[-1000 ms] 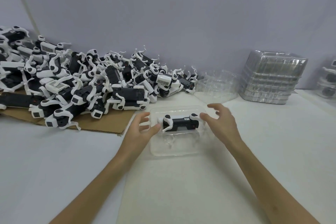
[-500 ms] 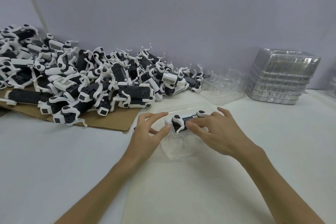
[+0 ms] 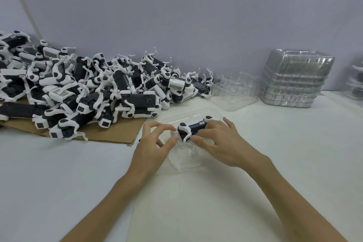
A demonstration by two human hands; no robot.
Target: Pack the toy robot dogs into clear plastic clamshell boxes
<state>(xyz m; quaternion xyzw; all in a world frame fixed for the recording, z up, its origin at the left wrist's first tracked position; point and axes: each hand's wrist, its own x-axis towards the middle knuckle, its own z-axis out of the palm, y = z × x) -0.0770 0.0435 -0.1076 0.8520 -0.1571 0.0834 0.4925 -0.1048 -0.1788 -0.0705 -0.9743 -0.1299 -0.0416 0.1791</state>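
Both hands grip one dog (image 3: 193, 126) lying in an open box (image 3: 184, 162): left hand (image 3: 153, 143) pinches its end, right hand (image 3: 222, 143) curls over its body. Beyond the left hand, a pile (image 3: 88, 88); beyond the right, stacked boxes (image 3: 294, 82).

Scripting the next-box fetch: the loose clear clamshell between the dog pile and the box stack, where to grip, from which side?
Probably pinch the loose clamshell at its near rim, coming from the front. The dog pile crowds its left, the box stack stands close on its right, the wall is behind; only the near edge faces bare table. Thin walls would likely flex, the rim less.
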